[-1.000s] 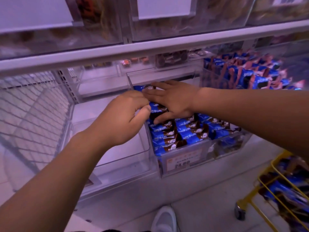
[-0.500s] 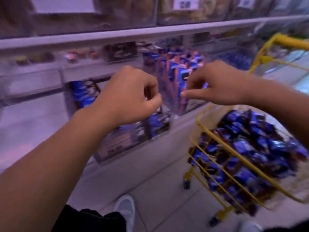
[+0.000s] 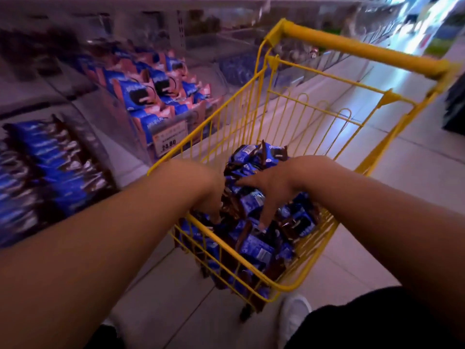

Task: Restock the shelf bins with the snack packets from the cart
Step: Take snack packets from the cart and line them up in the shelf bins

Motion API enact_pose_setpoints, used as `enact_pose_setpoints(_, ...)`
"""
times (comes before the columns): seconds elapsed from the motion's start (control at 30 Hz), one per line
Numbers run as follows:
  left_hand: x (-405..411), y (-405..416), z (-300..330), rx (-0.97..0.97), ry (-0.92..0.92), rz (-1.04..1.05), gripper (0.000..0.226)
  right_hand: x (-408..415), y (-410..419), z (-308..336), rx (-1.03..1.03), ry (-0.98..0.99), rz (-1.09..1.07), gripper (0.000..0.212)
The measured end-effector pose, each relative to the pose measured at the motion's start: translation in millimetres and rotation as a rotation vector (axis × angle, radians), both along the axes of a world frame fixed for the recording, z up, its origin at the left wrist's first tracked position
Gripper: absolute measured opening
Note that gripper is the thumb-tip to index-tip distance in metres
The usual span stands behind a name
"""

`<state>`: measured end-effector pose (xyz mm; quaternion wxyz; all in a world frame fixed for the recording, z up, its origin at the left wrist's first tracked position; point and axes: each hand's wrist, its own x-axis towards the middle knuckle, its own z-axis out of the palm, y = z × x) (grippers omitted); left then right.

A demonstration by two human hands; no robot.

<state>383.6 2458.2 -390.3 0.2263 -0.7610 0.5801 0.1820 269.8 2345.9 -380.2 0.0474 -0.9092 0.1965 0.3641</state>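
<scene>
A: Okay, hands first?
B: Both down in the yellow cart [image 3: 297, 285]. Right hand [image 3: 278, 187] has fingers spread, tips resting on the blue snack packets [image 3: 256, 248]. Left hand [image 3: 211, 195] reaches into the same pile, fingers pointing down; can't tell if it's pinching anything, motion blur.
A: Packets where?
B: Heaped loose in the cart basket, filling its lower part. More blue packets in rows in the clear shelf bin [image 3: 50, 172] at far left.
A: Next to that?
B: Another clear bin [image 3: 161, 102] with blue-and-pink packs standing upright, price label [image 3: 169, 140] on its front, just beside the cart's left rim.
A: Rest?
B: Cart handle [image 3: 359, 47] at the far end, tiled floor [image 3: 415, 152] under it, white shoe [image 3: 294, 316] near the cart's near corner.
</scene>
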Motion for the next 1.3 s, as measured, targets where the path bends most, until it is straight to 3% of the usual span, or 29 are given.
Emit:
enact_pose_setpoints(0.1, 5, -17, -15, 0.129, 0.018, 0.060, 0.072, 5, 14, -6, 0.080, 0.080, 0.071, 0.112)
enact_pose_setpoints(0.23, 13, -24, -24, 0.217, -0.025, 0.034, 0.063, 2, 22, -8, 0.038, 0.130, 0.165, 0.102)
enact_pose_setpoints(0.33, 15, -23, -21, 0.160, -0.079, -0.029, 0.064, 0, 34, -15, 0.009, 0.117, 0.208, 0.096)
enact_pose_setpoints(0.53, 11, -20, -10, 0.076, -0.040, -0.083, 0.031, 6, 55, -18, -0.035, 0.152, 0.339, 0.066)
enact_pose_setpoints(0.7, 12, -7, 28, -0.184, 0.078, -0.036, 0.040, -5, 32, 13, 0.106, -0.065, 0.150, 0.053)
enact_pose_setpoints(0.77, 16, 6, 41, -0.317, 0.204, -0.004, 0.031, -16, 20, 29, 0.117, -0.219, 0.083, 0.042)
enact_pose_setpoints(0.8, 17, 13, 45, -0.373, 0.358, 0.053, 0.026, -24, 15, 36, 0.189, -0.296, 0.007, 0.035)
enact_pose_setpoints(0.87, 15, 30, 51, -0.469, 0.826, 0.273, 0.019, -39, 7, 51, 0.410, -0.462, -0.191, 0.018)
enact_pose_setpoints(0.93, 14, 40, 53, -0.521, 1.171, 0.523, 0.023, -52, 2, 63, 0.503, -0.625, -0.307, 0.017)
enact_pose_setpoints(1.03, 12, 48, 49, -0.581, 1.425, 0.792, 0.036, -64, 4, 79, 0.495, -0.868, -0.502, 0.007)
enact_pose_setpoints(1.07, 11, 51, 49, -0.584, 1.501, 0.848, 0.033, -65, 6, 82, 0.438, -0.996, -0.524, 0.014)
enact_pose_setpoints(1.17, 13, 56, 51, -0.502, 1.663, 0.904, 0.017, -58, 24, 80, 0.046, -1.436, -0.245, 0.033)
enact_pose_setpoints(1.23, 14, 57, 50, -0.495, 1.729, 0.875, 0.023, -51, 42, 77, -0.129, -1.522, 0.063, 0.029)
enact_pose_setpoints(1.3, 15, 56, 51, -0.551, 1.799, 0.875, 0.023, -45, 48, 73, -0.130, -1.480, 0.261, 0.027)
